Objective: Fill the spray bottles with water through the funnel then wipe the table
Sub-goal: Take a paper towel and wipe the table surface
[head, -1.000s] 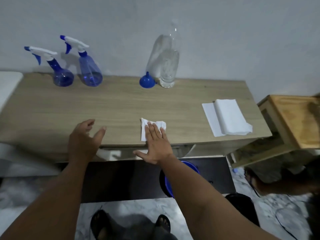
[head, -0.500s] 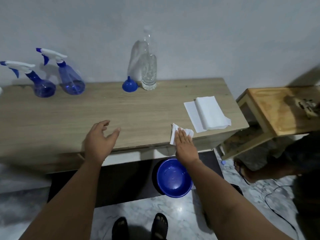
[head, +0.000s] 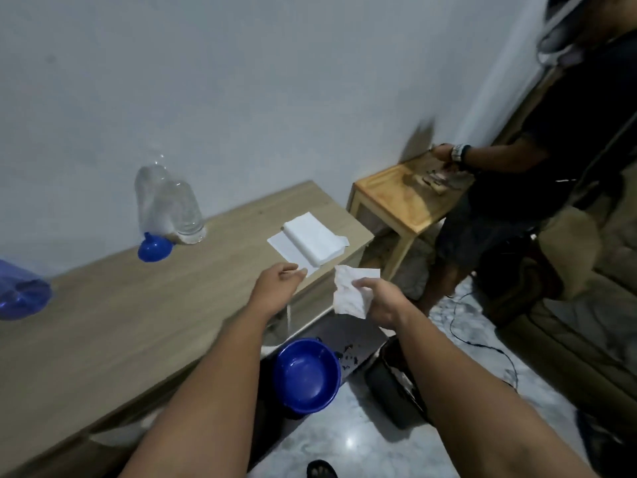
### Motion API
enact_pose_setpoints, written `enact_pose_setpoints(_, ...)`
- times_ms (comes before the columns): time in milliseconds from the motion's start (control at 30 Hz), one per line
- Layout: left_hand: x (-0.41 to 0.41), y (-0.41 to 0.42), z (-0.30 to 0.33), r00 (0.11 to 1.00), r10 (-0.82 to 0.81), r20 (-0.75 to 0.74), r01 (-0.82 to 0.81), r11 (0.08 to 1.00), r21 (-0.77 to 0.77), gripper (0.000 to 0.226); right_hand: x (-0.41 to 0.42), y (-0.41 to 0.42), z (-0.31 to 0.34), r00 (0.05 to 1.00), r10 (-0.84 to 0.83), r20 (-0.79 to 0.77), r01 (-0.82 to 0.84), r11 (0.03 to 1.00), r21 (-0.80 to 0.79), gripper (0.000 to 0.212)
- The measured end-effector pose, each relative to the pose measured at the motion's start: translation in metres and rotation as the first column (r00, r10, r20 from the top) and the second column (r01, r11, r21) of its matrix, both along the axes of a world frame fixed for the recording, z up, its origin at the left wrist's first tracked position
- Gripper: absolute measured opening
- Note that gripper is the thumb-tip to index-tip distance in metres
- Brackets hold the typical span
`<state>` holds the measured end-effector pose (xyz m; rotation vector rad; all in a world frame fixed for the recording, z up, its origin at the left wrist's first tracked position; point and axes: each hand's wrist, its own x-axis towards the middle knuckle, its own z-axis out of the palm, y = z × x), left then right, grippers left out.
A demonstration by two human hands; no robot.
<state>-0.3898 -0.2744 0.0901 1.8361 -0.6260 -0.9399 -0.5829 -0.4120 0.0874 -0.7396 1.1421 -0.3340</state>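
Note:
My right hand [head: 381,300] holds a crumpled white tissue [head: 351,291] in the air, just past the right front corner of the wooden table [head: 120,315]. My left hand [head: 277,282] hovers over the table's front edge, fingers loosely curled, holding nothing. A blue funnel [head: 155,248] lies beside a clear plastic bottle [head: 169,205] at the back by the wall. Only the base of one blue spray bottle [head: 20,293] shows at the left edge.
A stack of white tissues [head: 308,241] lies on the table's right end. A blue basin [head: 306,374] and a dark bin [head: 396,391] stand on the floor below. Another person [head: 537,167] stands at a small wooden stool [head: 403,198] on the right. A cable [head: 482,343] trails on the floor.
My right hand lifted the tissue off the table and carried it past the right corner. The view swung right, so the spray bottles have nearly left the frame. My left hand moved right.

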Motion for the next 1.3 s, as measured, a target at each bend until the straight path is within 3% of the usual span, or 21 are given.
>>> enact_pose_setpoints(167, -0.081, -0.055, 0.025, 0.897, -0.358, -0.258, 0.368, 0.930, -0.009, 0.049, -0.075, -0.006, 0.021, 0.994, -0.101, 0.041, 0.101, 0.995, -0.004, 0.041)
enact_pose_setpoints(300, -0.139, -0.090, 0.020, 0.844, -0.468, -0.264, 0.473, 0.880, -0.049, 0.058, -0.131, -0.013, 0.015, 0.976, -0.215, 0.028, 0.216, 0.975, -0.058, 0.039)
enact_pose_setpoints(367, -0.166, -0.106, 0.014, 0.839, -0.495, -0.225, 0.499, 0.865, -0.044, 0.052, -0.159, -0.014, 0.011, 0.961, -0.278, -0.007, 0.275, 0.952, -0.132, 0.026)
enact_pose_setpoints(400, -0.178, -0.114, 0.010, 0.839, -0.501, -0.214, 0.507, 0.861, -0.029, 0.046, -0.172, -0.015, 0.007, 0.954, -0.298, -0.024, 0.290, 0.943, -0.164, 0.030)
enact_pose_setpoints(467, -0.201, -0.132, -0.002, 0.832, -0.519, -0.195, 0.530, 0.848, 0.007, 0.032, -0.200, -0.018, -0.005, 0.949, -0.307, -0.069, 0.287, 0.934, -0.214, 0.062)
enact_pose_setpoints(533, -0.223, -0.152, -0.017, 0.821, -0.552, -0.146, 0.564, 0.824, 0.059, 0.021, -0.224, -0.024, -0.021, 0.948, -0.289, -0.132, 0.257, 0.942, -0.218, 0.066)
enact_pose_setpoints(667, -0.257, -0.192, -0.065, 0.771, -0.637, -0.009, 0.626, 0.756, 0.191, 0.011, -0.261, -0.049, -0.064, 0.922, -0.246, -0.300, 0.195, 0.962, -0.190, 0.013)
enact_pose_setpoints(700, -0.265, -0.202, -0.080, 0.758, -0.653, 0.007, 0.635, 0.740, 0.223, 0.010, -0.268, -0.057, -0.075, 0.913, -0.236, -0.332, 0.183, 0.966, -0.183, 0.009)
enact_pose_setpoints(867, -0.299, -0.247, -0.166, 0.714, -0.700, -0.030, 0.669, 0.669, 0.324, 0.006, -0.300, -0.102, -0.161, 0.853, -0.103, -0.512, 0.041, 0.991, -0.130, 0.018)
enact_pose_setpoints(1000, -0.323, -0.277, -0.240, 0.718, -0.688, -0.101, 0.666, 0.640, 0.383, 0.015, -0.321, -0.135, -0.240, 0.835, -0.109, -0.539, 0.079, 0.994, -0.078, 0.015)
enact_pose_setpoints(1100, -0.342, -0.294, -0.288, 0.744, -0.659, -0.111, 0.639, 0.653, 0.406, 0.023, -0.333, -0.157, -0.292, 0.799, -0.116, -0.590, 0.103, 0.993, -0.056, 0.026)
enact_pose_setpoints(1200, -0.355, -0.310, -0.339, 0.751, -0.649, -0.120, 0.636, 0.663, 0.395, 0.030, -0.342, -0.176, -0.337, 0.778, -0.115, -0.618, 0.122, 0.992, -0.032, 0.010)
enact_pose_setpoints(1300, -0.366, -0.321, -0.371, 0.751, -0.641, -0.162, 0.634, 0.629, 0.449, 0.038, -0.347, -0.189, -0.360, 0.786, -0.041, -0.617, 0.069, 0.997, 0.021, 0.036)
